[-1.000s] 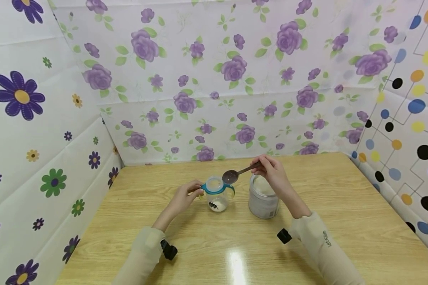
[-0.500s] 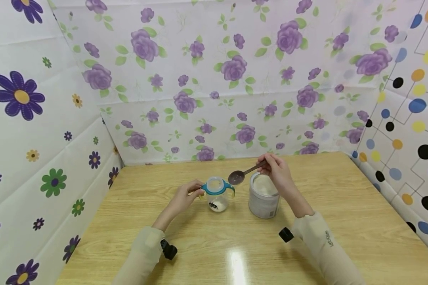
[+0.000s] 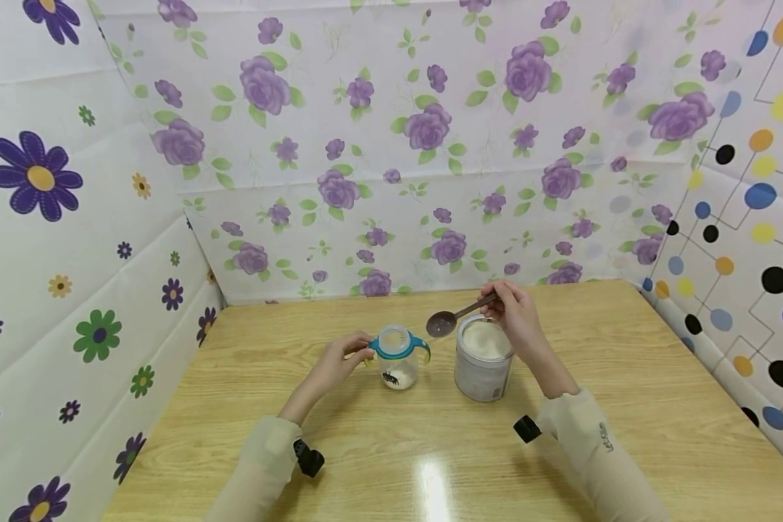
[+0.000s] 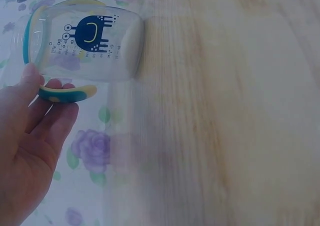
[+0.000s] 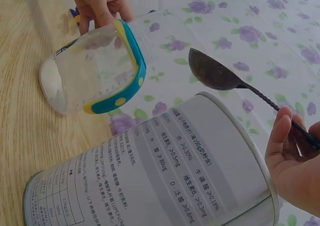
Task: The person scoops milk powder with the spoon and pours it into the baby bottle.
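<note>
A clear baby bottle point(image 3: 396, 359) with a teal and yellow handled collar point(image 5: 131, 66) stands on the wooden table point(image 3: 391, 464), a little white powder at its bottom. My left hand point(image 3: 346, 355) holds its left handle point(image 4: 65, 93). My right hand point(image 3: 514, 313) pinches the stem of a dark spoon point(image 3: 458, 316), whose empty bowl point(image 5: 212, 71) hangs between the bottle and the open powder tin point(image 3: 483, 359). The tin point(image 5: 165, 181) holds white powder and stands just right of the bottle.
Flowered sheets point(image 3: 391, 145) wall the table at the back and left, and a dotted one point(image 3: 744, 232) at the right. Bare wood lies in front of the bottle and tin and to both sides.
My right hand has carried the spoon to the right, away from the bottle's mouth and toward the tin. The left hand and bottle have stayed put.
</note>
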Action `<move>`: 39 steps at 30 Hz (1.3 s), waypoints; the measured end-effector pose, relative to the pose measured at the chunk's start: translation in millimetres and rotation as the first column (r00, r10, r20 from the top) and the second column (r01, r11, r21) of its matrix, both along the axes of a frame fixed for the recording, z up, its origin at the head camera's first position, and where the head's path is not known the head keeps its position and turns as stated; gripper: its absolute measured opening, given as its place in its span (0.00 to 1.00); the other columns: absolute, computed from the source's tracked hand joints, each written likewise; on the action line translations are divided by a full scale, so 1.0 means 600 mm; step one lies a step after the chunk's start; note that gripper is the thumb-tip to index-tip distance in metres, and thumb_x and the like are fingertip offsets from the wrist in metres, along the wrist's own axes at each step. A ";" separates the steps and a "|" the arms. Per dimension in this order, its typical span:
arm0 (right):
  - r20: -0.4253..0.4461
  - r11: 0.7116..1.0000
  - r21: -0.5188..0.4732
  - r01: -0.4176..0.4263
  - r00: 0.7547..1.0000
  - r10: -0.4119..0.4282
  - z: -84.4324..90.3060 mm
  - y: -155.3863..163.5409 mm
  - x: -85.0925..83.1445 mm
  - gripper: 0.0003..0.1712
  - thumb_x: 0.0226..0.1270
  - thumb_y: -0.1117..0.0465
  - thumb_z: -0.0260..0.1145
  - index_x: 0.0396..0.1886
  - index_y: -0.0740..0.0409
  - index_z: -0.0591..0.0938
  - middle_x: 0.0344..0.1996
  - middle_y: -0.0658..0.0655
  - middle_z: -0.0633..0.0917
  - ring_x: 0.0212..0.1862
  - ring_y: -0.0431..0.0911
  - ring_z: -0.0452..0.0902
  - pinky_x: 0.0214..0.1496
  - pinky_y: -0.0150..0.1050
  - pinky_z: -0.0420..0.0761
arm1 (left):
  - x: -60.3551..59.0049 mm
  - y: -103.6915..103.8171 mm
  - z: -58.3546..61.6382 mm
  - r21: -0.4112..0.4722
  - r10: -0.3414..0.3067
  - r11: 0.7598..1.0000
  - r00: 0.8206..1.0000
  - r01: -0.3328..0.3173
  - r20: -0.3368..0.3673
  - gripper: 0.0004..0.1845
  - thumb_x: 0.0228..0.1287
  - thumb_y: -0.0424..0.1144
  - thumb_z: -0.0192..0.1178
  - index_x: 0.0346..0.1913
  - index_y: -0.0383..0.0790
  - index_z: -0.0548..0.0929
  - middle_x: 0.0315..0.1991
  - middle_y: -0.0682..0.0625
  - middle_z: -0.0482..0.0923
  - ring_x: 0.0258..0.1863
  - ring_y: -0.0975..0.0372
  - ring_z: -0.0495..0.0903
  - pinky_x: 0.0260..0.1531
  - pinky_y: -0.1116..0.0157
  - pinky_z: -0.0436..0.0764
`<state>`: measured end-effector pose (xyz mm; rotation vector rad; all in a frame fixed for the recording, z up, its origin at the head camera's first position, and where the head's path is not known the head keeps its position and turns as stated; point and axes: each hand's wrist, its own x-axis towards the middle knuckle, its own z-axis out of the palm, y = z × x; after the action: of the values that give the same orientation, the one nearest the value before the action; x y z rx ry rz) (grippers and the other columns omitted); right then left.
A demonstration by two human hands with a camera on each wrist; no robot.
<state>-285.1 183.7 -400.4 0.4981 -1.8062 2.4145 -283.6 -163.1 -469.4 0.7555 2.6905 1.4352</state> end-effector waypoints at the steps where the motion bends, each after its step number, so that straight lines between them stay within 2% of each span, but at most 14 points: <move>1: 0.002 1.000 -0.009 0.001 1.000 -0.001 0.000 0.001 0.000 0.18 0.80 0.55 0.47 0.37 0.61 0.77 0.31 0.49 0.82 0.29 0.36 0.79 0.33 0.25 0.80 | 0.000 0.000 0.000 0.000 -0.001 1.000 1.000 0.001 0.000 0.07 0.70 0.40 0.56 0.47 0.52 0.81 0.45 0.50 0.84 0.47 0.58 0.84 0.52 0.53 0.81; 9: 0.031 0.998 -0.038 0.051 0.998 -0.050 0.001 0.008 -0.002 0.17 0.79 0.56 0.48 0.33 0.59 0.78 0.28 0.48 0.83 0.26 0.36 0.78 0.30 0.24 0.79 | 0.000 -0.002 0.000 -0.016 -0.003 1.000 1.000 0.003 -0.010 0.07 0.70 0.41 0.56 0.47 0.52 0.81 0.45 0.50 0.85 0.47 0.58 0.84 0.52 0.52 0.81; 16: 0.060 0.992 -0.080 0.095 0.994 -0.090 0.001 0.013 -0.005 0.19 0.80 0.58 0.46 0.31 0.58 0.79 0.26 0.49 0.82 0.24 0.35 0.77 0.28 0.23 0.78 | -0.002 -0.001 0.004 -0.008 -0.007 1.000 1.000 0.007 -0.026 0.07 0.71 0.38 0.56 0.47 0.51 0.81 0.45 0.51 0.84 0.47 0.58 0.84 0.52 0.53 0.81; 21: 0.068 0.991 -0.103 0.087 0.994 -0.080 0.001 0.017 -0.005 0.18 0.80 0.58 0.47 0.32 0.59 0.78 0.27 0.49 0.82 0.24 0.36 0.77 0.28 0.23 0.78 | -0.003 -0.001 0.005 -0.013 -0.008 1.000 1.000 0.007 -0.026 0.07 0.71 0.38 0.56 0.47 0.52 0.81 0.44 0.51 0.84 0.47 0.58 0.84 0.52 0.52 0.81; 28: 0.084 0.987 -0.083 0.138 0.988 -0.131 -0.004 0.027 -0.006 0.19 0.80 0.57 0.46 0.32 0.58 0.78 0.27 0.49 0.81 0.25 0.36 0.76 0.29 0.23 0.77 | -0.001 -0.003 0.003 -0.022 -0.009 1.000 1.000 0.008 -0.020 0.07 0.70 0.42 0.56 0.47 0.52 0.81 0.45 0.50 0.85 0.47 0.57 0.84 0.51 0.52 0.81; 33: 0.081 0.984 -0.105 0.142 0.988 -0.134 -0.004 0.035 -0.004 0.18 0.80 0.57 0.46 0.33 0.61 0.77 0.28 0.49 0.80 0.26 0.36 0.75 0.30 0.24 0.77 | 0.000 -0.001 0.003 -0.028 -0.011 1.000 1.000 0.011 -0.018 0.07 0.71 0.42 0.55 0.48 0.52 0.81 0.46 0.49 0.85 0.47 0.57 0.84 0.51 0.52 0.81; 39: 0.115 0.979 -0.121 0.167 0.982 -0.153 0.000 0.041 -0.002 0.19 0.80 0.59 0.44 0.31 0.58 0.78 0.27 0.48 0.81 0.25 0.36 0.75 0.29 0.24 0.76 | 0.000 0.000 0.003 -0.036 -0.007 0.999 1.000 0.006 -0.018 0.07 0.71 0.41 0.55 0.47 0.52 0.81 0.45 0.50 0.85 0.46 0.58 0.84 0.51 0.53 0.81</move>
<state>-286.5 208.1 -400.6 0.2086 -1.6412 2.4671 -283.7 -163.1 -467.8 0.7786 2.7166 1.3813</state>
